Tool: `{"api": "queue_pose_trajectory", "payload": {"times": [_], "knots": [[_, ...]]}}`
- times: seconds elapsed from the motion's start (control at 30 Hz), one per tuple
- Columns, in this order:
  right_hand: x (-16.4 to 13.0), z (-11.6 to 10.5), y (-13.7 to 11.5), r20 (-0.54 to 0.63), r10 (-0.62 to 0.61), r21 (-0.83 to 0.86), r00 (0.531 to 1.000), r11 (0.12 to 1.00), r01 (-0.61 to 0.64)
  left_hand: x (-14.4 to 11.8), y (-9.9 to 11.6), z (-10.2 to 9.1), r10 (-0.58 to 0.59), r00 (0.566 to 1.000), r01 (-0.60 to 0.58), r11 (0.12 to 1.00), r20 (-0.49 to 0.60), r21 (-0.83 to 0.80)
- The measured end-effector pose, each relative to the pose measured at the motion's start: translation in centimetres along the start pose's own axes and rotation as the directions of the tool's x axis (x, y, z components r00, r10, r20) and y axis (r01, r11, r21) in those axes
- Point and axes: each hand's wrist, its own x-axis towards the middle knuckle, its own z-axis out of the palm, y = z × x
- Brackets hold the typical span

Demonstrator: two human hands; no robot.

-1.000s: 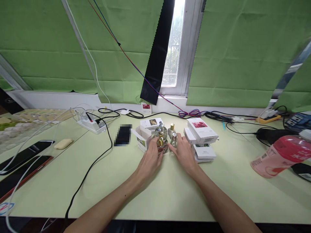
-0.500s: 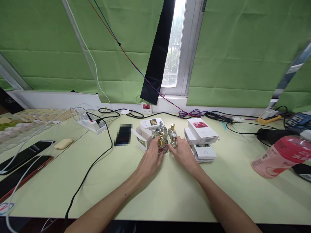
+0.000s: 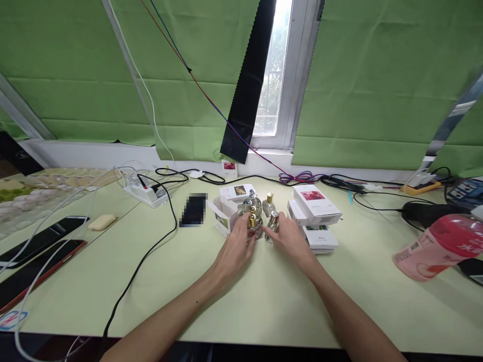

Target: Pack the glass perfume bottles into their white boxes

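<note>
R grip (image 3: 290, 235) on silver-capped clr glass btl (image 3: 272, 224).

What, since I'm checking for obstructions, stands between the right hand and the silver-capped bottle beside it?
Nothing visible: the right hand is right against the silver-capped bottle. A gold-capped bottle stands behind it, not between them.

Glossy glass bottles (image 3: 257, 229), matt cloth curtains (image 3: 377, 85)
</note>
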Motion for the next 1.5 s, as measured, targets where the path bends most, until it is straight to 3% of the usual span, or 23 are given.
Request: {"api": "queue_pose_trajectory", "payload": {"times": [0.53, 0.97, 1.13, 1.5], "knots": [[-0.2, -1.7, -0.7, 0.087, 0.019, -0.099, 0.996, 0.995, -0.01, -0.4, 0.6, 0.9, -0.017, 0.999, 0.013, 0.994, -0.043, -0.104], [-0.5, -2.6, -1.5, 0.094, 0.064, -0.14, 0.994, 0.989, -0.05, -1.0, 1.6, 0.6, -0.067, 0.998, 0.066, 0.983, 0.001, -0.169], [-0.9, -2.9, -1.9, 0.064, 0.071, -0.18, 0.995, 0.982, -0.059, -1.0, 1.7, 0.5, -0.081, 0.996, 0.071, 0.98, -0.045, -0.187], [-1.2, -3.2, -2.6, 0.059, 0.043, -0.2, 0.997, 0.979, -0.031, -1.1, 1.4, 0.9, -0.174, 0.984, 0.179, 0.96, 0.043, -0.215]]}}
